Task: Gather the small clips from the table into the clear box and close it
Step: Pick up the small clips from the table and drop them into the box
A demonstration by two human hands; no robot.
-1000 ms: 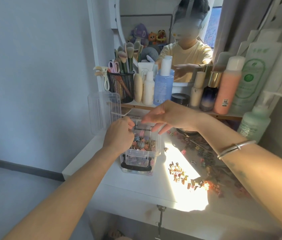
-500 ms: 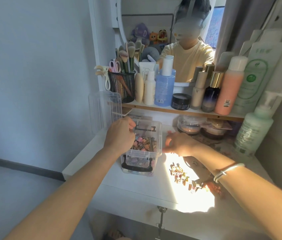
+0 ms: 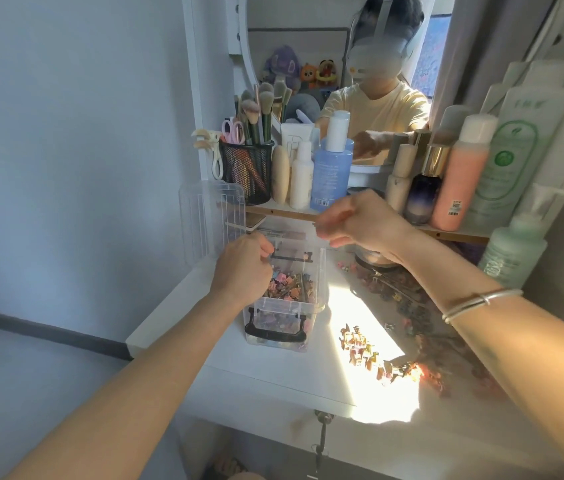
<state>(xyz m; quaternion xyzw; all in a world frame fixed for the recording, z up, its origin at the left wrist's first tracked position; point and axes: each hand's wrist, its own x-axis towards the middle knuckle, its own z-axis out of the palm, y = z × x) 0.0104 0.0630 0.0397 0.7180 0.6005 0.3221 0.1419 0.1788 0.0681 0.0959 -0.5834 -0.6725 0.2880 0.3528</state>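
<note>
Right hand (image 3: 363, 223), grip pinched — contents unclear — hovers just above-right of the open box (image 3: 287, 299); left hand (image 3: 242, 271) curled on the box's rim.

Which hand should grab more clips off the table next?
Probably the right hand: it hangs free beside the scattered small colourful clips. The left hand rests on the clear plastic box.

One head-worn camera looks forward and down, close over the table (image 3: 273, 379).
</note>
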